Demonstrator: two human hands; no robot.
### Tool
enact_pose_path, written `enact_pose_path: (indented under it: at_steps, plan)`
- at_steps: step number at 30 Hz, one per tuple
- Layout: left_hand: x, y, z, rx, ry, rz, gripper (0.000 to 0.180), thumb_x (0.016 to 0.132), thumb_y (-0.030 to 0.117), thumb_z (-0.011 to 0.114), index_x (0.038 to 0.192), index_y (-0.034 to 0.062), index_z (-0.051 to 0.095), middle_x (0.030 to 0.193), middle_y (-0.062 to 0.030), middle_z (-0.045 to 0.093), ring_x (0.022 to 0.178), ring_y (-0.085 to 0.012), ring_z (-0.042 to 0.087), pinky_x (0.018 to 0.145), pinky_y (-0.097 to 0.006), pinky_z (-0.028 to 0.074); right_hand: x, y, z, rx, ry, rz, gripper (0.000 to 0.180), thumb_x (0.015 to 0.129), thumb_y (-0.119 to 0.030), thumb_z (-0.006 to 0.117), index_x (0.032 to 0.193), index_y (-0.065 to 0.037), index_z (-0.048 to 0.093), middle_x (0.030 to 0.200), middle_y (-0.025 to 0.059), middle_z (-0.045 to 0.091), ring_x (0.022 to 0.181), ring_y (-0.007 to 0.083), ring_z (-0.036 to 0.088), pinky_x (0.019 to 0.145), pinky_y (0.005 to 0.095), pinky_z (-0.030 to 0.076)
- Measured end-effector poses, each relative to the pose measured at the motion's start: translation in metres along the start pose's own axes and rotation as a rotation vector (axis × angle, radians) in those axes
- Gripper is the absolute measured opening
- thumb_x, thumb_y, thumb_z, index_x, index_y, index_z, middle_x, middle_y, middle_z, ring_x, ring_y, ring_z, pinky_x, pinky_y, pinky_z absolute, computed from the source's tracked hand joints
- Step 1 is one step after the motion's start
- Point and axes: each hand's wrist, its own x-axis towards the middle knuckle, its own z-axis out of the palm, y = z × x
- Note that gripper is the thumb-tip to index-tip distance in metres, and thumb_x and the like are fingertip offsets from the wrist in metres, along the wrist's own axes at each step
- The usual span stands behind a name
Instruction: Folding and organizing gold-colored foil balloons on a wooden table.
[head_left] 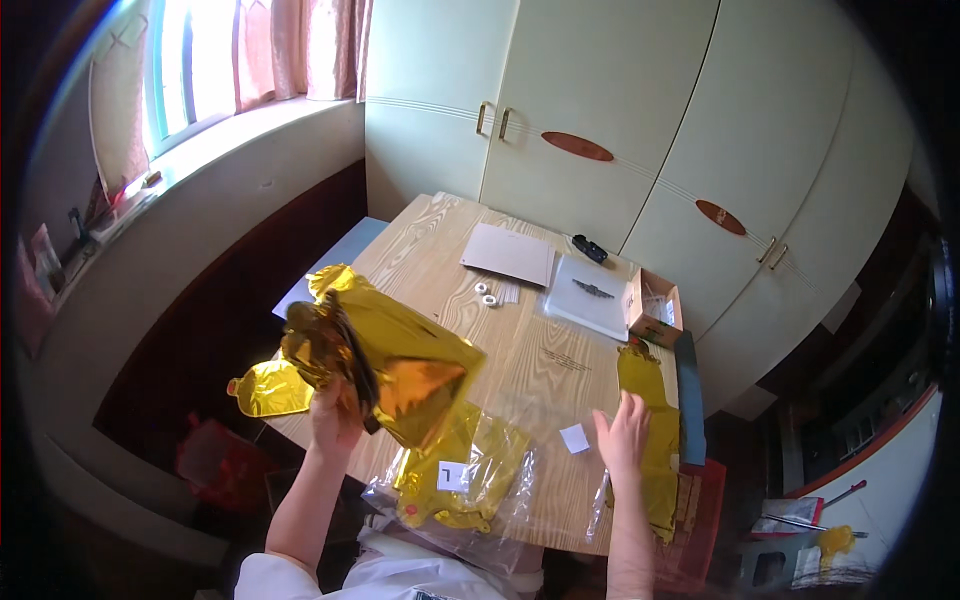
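Observation:
My left hand is closed round a bundle of folded gold foil balloons, raised over the left side of the table. Below the bundle, at the near edge, a clear plastic bag holds another flat gold foil balloon and has a white label on it. My right hand is over the table's right side with thumb and fingers apart, holding nothing I can see. Just left of it lies a small white paper square. Beside its other side is a long gold foil balloon.
On the wooden table are a grey-white board, two white tape rolls, a clear plastic sheet, a black object and a small box. One gold foil piece overhangs the left edge. Cabinets stand behind.

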Motion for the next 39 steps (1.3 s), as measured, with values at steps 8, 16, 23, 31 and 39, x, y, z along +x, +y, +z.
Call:
enact_pose_path:
  at_steps: [8,16,23,31,39]
  plan:
    - [-0.038,-0.049,0.044,-0.046,-0.113,-0.425,0.043,0.087,0.015,0.065,0.126,0.0053,0.05,0.118,-0.0123,0.061,0.104,-0.027,0.063,0.09,-0.046,0.052,0.068,-0.148,-0.074,1.282,-1.078,0.123,0.059,0.087,-0.026,0.068,0.133,0.0,0.044,0.113,0.0087,0.058,0.1,0.0127,0.057,0.086,0.0268,0.046]
    - [-0.037,-0.057,0.045,-0.032,0.0,-0.626,0.054,0.093,0.053,0.045,0.13,0.0135,0.05,0.129,-0.0078,0.055,0.117,-0.0254,0.053,0.099,-0.047,0.043,0.069,-0.162,-0.052,1.132,-0.961,-0.022,0.04,0.09,-0.006,0.058,0.126,0.005,0.046,0.104,0.0064,0.062,0.088,0.0083,0.058,0.075,0.0235,0.049]
    - [-0.054,-0.032,0.052,-0.243,0.037,-0.392,0.057,0.092,0.056,0.043,0.133,0.0158,0.046,0.134,-0.0086,0.051,0.123,-0.0254,0.048,0.099,-0.048,0.042,0.061,-0.149,-0.048,1.396,-0.957,0.155,0.045,0.091,-0.005,0.054,0.133,0.004,0.041,0.113,0.0107,0.062,0.095,0.0145,0.061,0.082,0.0275,0.05]
    - [-0.068,-0.039,0.039,0.132,0.272,-0.467,0.039,0.096,0.023,0.049,0.13,0.0041,0.046,0.125,-0.0124,0.058,0.114,-0.0252,0.057,0.101,-0.042,0.044,0.024,-0.129,-0.015,1.62,-0.92,0.248,0.039,0.093,-0.004,0.053,0.13,-0.002,0.043,0.12,0.006,0.058,0.109,0.0134,0.055,0.095,0.0289,0.043]
    - [-0.047,-0.036,0.063,-0.096,0.148,-0.368,0.042,0.098,0.025,0.045,0.134,0.0036,0.043,0.132,-0.0146,0.053,0.121,-0.0287,0.052,0.104,-0.045,0.041,0.022,-0.124,-0.007,1.549,-0.796,0.239,0.05,0.088,-0.001,0.062,0.133,-0.004,0.04,0.118,0.007,0.058,0.106,0.0142,0.056,0.094,0.0294,0.044]
